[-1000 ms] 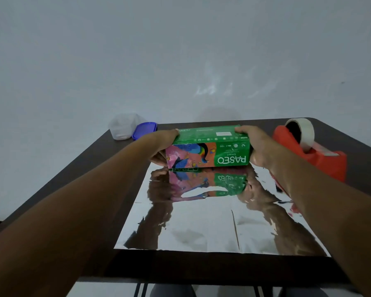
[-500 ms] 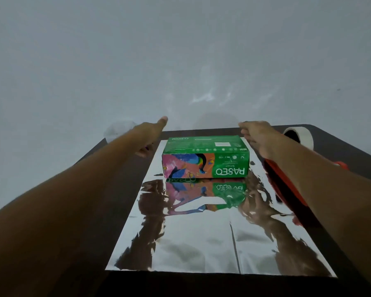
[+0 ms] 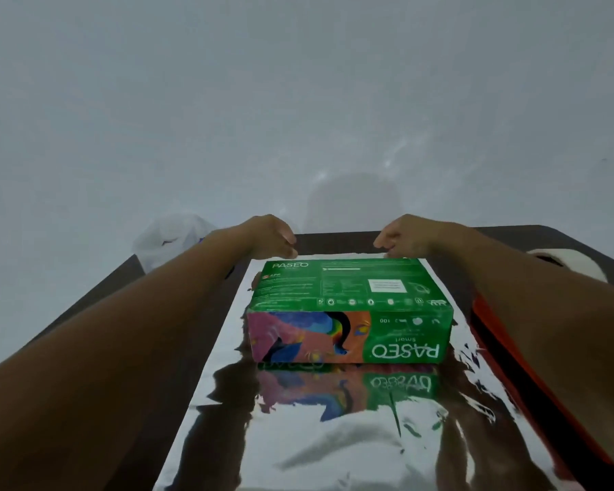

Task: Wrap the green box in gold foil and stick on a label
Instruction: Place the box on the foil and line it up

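Observation:
The green tissue box (image 3: 348,288) lies flat on a shiny, mirror-like foil sheet (image 3: 334,437) spread on the dark table, with its colourful printed side facing me. Both arms reach past the box, one on each side. My left hand (image 3: 273,239) and my right hand (image 3: 401,239) sit just behind the box at the foil's far edge. Their fingers are curled shut and pinch that edge. Neither hand touches the box. No label is in view.
A red tape dispenser (image 3: 490,313) with a white tape roll (image 3: 578,267) lies right of the foil, partly hidden by my right arm. A whitish container (image 3: 171,235) sits at the table's back left corner. The dark table (image 3: 86,313) ends at a pale wall.
Both hands let go of the box's ends, moved beyond it, and closed at the foil's far edge. The box stays on the foil. The view has come closer.

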